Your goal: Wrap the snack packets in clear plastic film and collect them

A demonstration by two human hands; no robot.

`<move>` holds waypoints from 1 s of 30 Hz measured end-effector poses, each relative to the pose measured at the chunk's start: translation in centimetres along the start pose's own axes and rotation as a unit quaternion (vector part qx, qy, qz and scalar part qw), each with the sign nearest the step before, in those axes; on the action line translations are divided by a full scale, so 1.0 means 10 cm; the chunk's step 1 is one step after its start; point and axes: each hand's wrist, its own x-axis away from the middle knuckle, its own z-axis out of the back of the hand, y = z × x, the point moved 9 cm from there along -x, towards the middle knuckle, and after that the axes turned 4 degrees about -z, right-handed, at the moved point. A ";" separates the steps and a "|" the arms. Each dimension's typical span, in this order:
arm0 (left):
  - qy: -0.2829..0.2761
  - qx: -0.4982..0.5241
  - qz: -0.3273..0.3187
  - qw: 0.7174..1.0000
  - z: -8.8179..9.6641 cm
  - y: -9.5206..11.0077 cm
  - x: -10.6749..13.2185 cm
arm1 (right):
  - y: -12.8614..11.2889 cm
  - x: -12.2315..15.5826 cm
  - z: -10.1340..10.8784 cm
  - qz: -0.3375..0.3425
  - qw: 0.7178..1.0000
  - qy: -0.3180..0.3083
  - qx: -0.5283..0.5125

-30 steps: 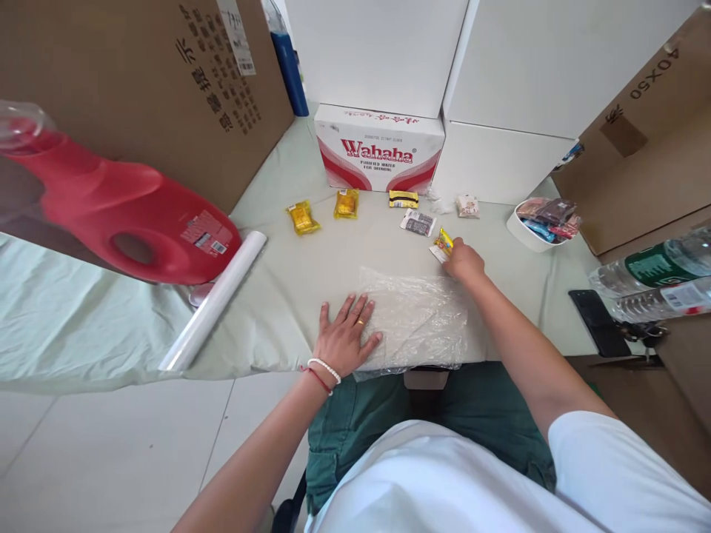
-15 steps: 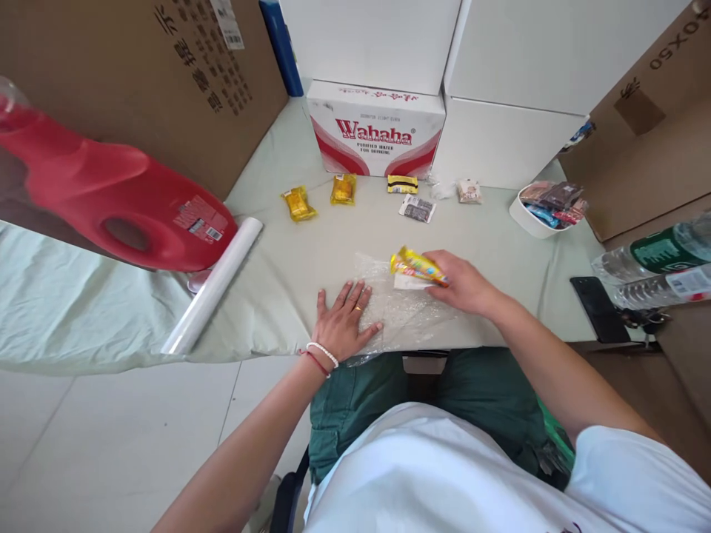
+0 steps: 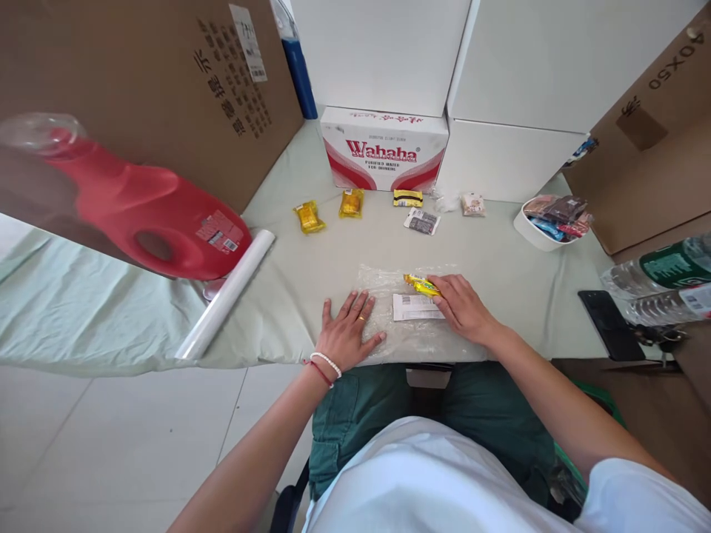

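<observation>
My left hand (image 3: 347, 330) lies flat with fingers spread on the left part of a clear plastic wrap sheet (image 3: 389, 334) spread at the table's near edge. My right hand (image 3: 461, 304) rests on the sheet's right part, fingers curled on a yellow snack packet (image 3: 421, 284) that lies on the sheet. Beside it on the sheet lies a white barcode label (image 3: 415, 306), with my right hand's fingertips at its right end.
Several small snack packets (image 3: 352, 203) lie in a row before a Wahaha carton (image 3: 385, 149). A white bowl (image 3: 534, 231) of snacks stands at the right. A wrap roll (image 3: 227, 292) and red jug (image 3: 138, 208) sit left; a phone (image 3: 610, 314) and bottles (image 3: 658, 277) right.
My right hand picked the yellow packet and label from farther back, carried them toward me and set them down on the plastic sheet. My left hand stayed flat on the sheet.
</observation>
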 end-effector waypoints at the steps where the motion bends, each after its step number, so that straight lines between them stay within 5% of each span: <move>1: -0.005 -0.001 0.003 1.000 0.00 0.00 0.00 | -0.03 -0.02 -0.03 0.013 1.000 0.001 0.028; 8: -0.032 -0.001 0.018 0.999 -0.03 0.00 -0.01 | -0.07 -0.09 -0.55 0.078 0.978 -0.117 0.156; 15: -0.030 0.004 0.023 0.999 -0.01 0.00 -0.02 | -0.12 -0.16 -0.57 0.106 0.960 -0.152 0.210; 30: -0.037 0.007 0.016 0.999 -0.03 0.01 -0.03 | 0.02 -0.07 -0.58 0.054 0.962 -0.146 0.227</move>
